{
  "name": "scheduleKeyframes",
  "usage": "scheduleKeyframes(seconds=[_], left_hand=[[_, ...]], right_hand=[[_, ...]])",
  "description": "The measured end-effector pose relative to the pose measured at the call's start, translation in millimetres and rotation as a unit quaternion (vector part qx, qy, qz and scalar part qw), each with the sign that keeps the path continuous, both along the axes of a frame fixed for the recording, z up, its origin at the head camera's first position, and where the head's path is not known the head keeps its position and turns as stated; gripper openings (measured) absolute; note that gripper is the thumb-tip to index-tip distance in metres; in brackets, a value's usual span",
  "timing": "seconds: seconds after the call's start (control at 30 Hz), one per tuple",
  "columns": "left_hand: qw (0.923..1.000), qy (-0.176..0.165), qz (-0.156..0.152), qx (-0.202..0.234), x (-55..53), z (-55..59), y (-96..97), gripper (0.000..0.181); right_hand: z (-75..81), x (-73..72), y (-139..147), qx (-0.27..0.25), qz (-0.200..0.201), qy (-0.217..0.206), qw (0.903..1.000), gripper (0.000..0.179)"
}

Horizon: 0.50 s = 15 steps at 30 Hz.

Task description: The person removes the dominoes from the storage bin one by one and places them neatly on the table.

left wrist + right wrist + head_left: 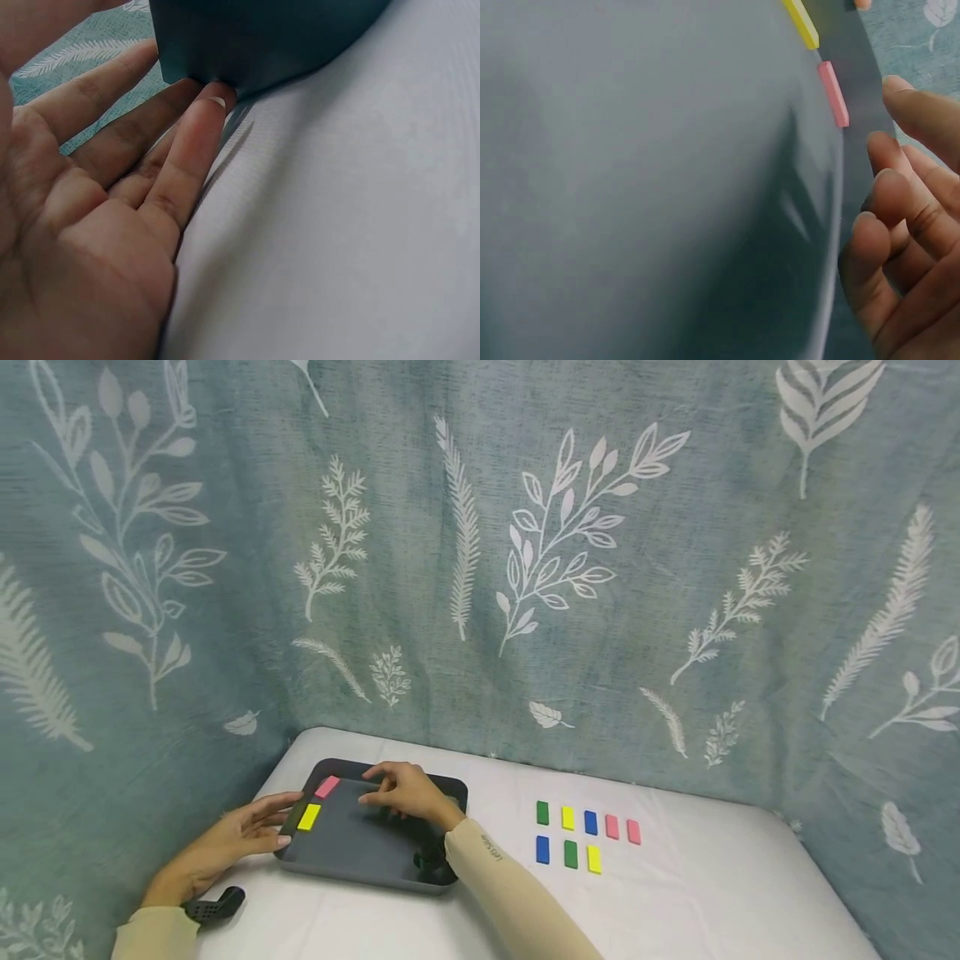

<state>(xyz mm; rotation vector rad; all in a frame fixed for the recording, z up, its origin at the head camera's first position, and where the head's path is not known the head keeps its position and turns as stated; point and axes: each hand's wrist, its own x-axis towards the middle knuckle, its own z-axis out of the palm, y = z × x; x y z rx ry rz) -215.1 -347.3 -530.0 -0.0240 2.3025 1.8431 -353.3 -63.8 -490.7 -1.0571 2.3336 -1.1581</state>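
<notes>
A dark grey tray [352,839] lies on the white-covered table. Inside it, along the left side, are a pink block [327,787] and a yellow block [309,817], laid end to end with a small gap. My left hand [234,841] is at the tray's left edge, its fairly straight fingers touching the outer wall [247,45]. Over the far part of the tray hovers my right hand [408,791], thumb and fingers apart and loosely bent. Nothing shows between those fingers [889,195] in the right wrist view; both blocks lie apart from them.
Right of the tray, two rows of small blocks lie on the table, among them a green block [542,812], a blue block [542,850] and a pink block [633,832]. A leaf-patterned curtain [480,568] hangs behind the table and along its left.
</notes>
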Motion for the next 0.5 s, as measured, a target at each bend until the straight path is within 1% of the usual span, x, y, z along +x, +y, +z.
scheduleKeyframes(seconds=[0.23, 0.37, 0.5], left_hand=[[1.0000, 0.002, 0.000, -0.001, -0.4, -0.3, -2.4, 0.072], [1.0000, -0.002, 0.002, 0.001, -0.5, -1.4, -2.4, 0.072], [1.0000, 0.001, 0.001, 0.005, -1.4, -1.2, -2.8, 0.072]], right_hand=[[-11.8, -4.7, -11.8, 0.010, 0.001, -0.004, 0.9999, 0.049], [-19.6, -7.1, -16.8, 0.021, -0.009, -0.001, 0.9997, 0.047], [-22.6, -8.3, -22.9, 0.023, -0.018, 0.001, 0.9996, 0.046]])
